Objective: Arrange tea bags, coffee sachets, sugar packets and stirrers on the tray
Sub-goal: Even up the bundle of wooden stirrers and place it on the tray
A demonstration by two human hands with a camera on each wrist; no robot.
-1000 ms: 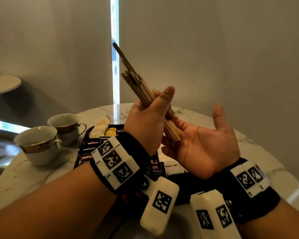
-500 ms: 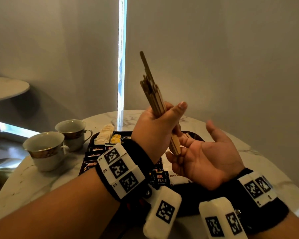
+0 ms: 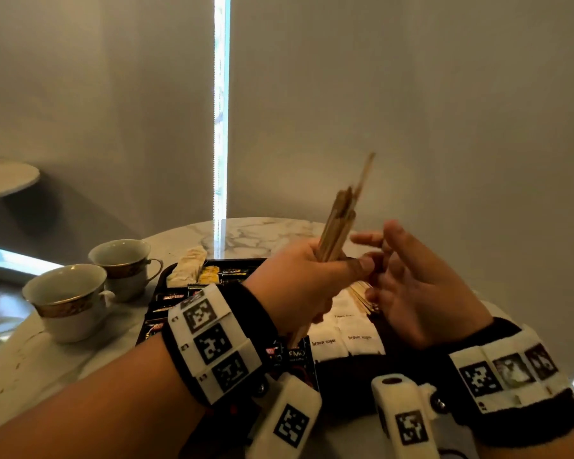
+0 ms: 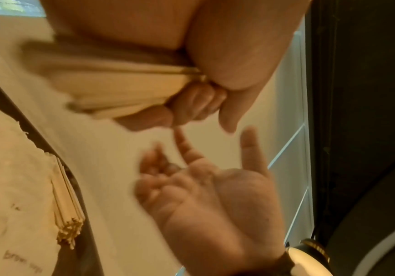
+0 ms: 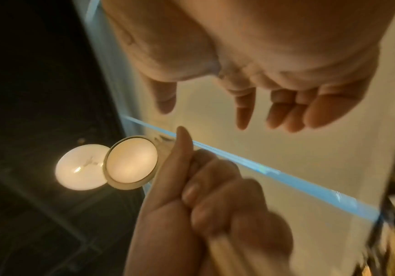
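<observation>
Left hand (image 3: 307, 286) fisted round a bundle of wooden stirrers (image 3: 337, 233), tilted up over the tray (image 3: 161, 276); grip narrow, full wrap; right hand (image 3: 418, 293) just beside it, fingers spread, holding nothing; a second stack of stirrers (image 4: 67, 211) lies on the tray by the sugar packets (image 3: 343, 339).

Risk, as judged: one stick stands proud of the bundle's top and could slip free; bundle may fan or scatter on the tabletop (image 3: 47, 356) if the fist loosens during a handover; cups (image 3: 70, 299) near enough to be knocked.

Writing: "brown sugar" on white packets; dark coffee sachets (image 3: 173, 298) blurred, lettering unreadable.
</observation>
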